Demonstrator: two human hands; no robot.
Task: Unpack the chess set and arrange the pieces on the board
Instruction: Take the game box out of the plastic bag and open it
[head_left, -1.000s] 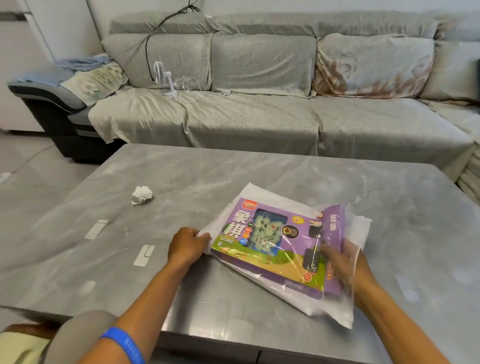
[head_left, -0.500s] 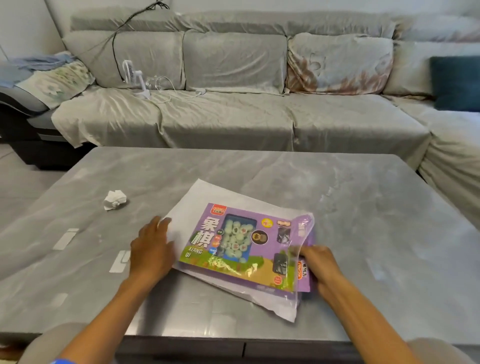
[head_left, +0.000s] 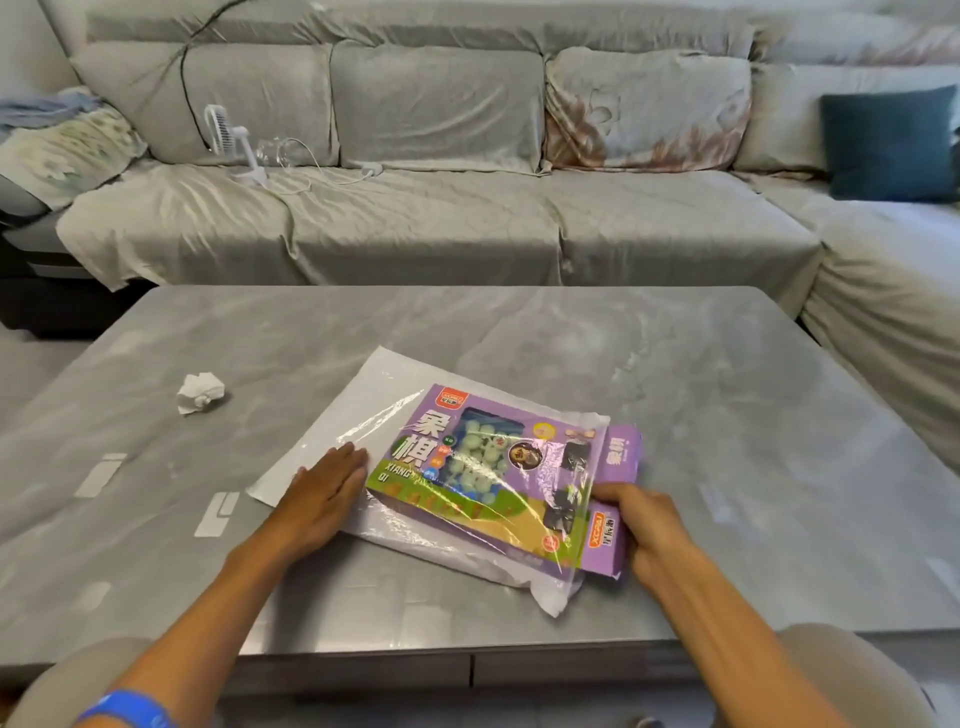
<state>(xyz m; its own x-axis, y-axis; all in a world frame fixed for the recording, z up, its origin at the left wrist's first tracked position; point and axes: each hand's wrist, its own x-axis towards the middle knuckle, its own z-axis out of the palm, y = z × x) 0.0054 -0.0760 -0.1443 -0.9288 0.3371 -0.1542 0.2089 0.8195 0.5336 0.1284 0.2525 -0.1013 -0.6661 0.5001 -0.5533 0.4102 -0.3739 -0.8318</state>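
A purple and green chess set box (head_left: 498, 467) lies on the grey table (head_left: 727, 415), partly inside a clear and white plastic bag (head_left: 363, 415). The box's right end sticks out of the bag's opening. My right hand (head_left: 641, 525) grips that exposed right end of the box. Flat on the bag's left part, fingers together, rests my left hand (head_left: 324, 493), just left of the box. Through a window in the box lid I see several pale green round pieces.
A crumpled white tissue (head_left: 200, 392) lies on the table's left. White tape strips (head_left: 215, 514) are stuck near the left front. A grey covered sofa (head_left: 441, 218) runs behind the table, with a small white fan (head_left: 228, 140) and a dark blue cushion (head_left: 888, 145).
My left hand went from gripping the bag's edge to pressing flat on it. The box has slid to the right, out of the bag's opening, with my right hand on it.
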